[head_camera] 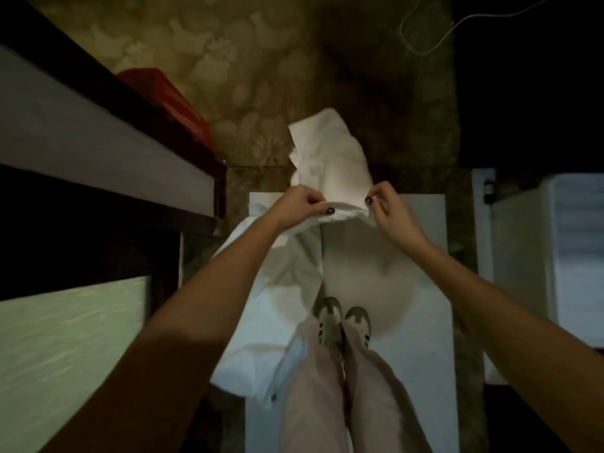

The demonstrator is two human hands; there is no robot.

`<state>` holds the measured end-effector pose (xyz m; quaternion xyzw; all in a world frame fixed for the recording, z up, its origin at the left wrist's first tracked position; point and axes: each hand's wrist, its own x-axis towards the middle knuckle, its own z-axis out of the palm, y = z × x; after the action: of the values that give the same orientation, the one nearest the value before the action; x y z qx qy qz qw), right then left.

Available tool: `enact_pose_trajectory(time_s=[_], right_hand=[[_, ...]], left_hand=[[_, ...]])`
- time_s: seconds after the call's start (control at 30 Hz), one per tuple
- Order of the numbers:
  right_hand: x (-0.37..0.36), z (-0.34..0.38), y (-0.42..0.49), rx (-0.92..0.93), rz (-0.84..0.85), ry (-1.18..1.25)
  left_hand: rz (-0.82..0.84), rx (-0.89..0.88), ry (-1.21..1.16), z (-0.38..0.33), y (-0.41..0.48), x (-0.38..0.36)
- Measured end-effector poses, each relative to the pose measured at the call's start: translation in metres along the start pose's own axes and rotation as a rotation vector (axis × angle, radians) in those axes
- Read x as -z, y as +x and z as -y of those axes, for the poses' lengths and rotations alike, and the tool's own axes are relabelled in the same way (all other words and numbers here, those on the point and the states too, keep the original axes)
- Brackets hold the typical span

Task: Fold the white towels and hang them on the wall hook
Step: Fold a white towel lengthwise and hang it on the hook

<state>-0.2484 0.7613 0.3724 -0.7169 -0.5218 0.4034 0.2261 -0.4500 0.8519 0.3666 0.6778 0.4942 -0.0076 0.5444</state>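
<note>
- Fingers (314,201) of left hand (302,206) and right hand (390,212) pinch the towel (330,152) edge, above the mat (428,256).
- Slack cloth drooping toward the mat may drag or bunch, skewing the fold.

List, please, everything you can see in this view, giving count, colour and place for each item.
White cloth towel: one, white, held up at centre.
Crumpled white cloth: one, white, on floor beneath left forearm.
Flat white rectangular mat: one, white, underfoot.
Red box: one, red, upper left, beside furniture.
Dark-framed furniture unit: one, dark with pale panels, left edge.
Thin white cable: one, white, top right.
White cabinet: one, white, right edge.
Patterned floor covering: one, olive, top centre.
Left hand: one, pinching the towel's near edge.
Right hand: one, pinching the same edge.
Shoes: two, grey and white, on the mat.
</note>
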Motion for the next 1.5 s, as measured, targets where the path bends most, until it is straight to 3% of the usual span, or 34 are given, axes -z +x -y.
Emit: enact_pose_trajectory(time_s=[0.2,0.4,0.8,0.97,1.1,1.17,1.27,1.4,1.5], right_hand=[[0.098,0.092,-0.076,0.014,0.03,0.056],[0.158,0.121,-0.166,-0.041,0.025,0.062],[0.205,0.151,-0.336,-0.23,-0.373,0.148],[0.206,0.157,-0.424,-0.327,-0.6,0.222],[0.219,0.152,-0.494,-0.372,-0.813,0.162],[0.221,0.143,-0.529,-0.432,-0.921,0.222],[0.222,0.129,-0.577,-0.496,-1.086,0.341],[0.232,0.121,-0.646,-0.514,-1.246,0.421],[0.24,0.123,-0.696,-0.475,-1.255,0.464]], left_hand=[[0.086,0.035,-0.108,-0.116,-0.089,0.048],[0.138,-0.018,-0.104,-0.193,-0.161,0.031],[0.328,-0.2,-0.095,-0.278,-0.256,-0.047],[0.459,-0.364,0.048,-0.317,-0.289,-0.086],[0.63,-0.491,0.376,-0.344,-0.309,-0.132],[0.697,-0.534,0.619,-0.349,-0.315,-0.154],[0.748,-0.534,0.791,-0.345,-0.319,-0.179],[0.726,-0.479,0.636,-0.339,-0.335,-0.208],[0.75,-0.56,0.483,-0.351,-0.367,-0.247]])
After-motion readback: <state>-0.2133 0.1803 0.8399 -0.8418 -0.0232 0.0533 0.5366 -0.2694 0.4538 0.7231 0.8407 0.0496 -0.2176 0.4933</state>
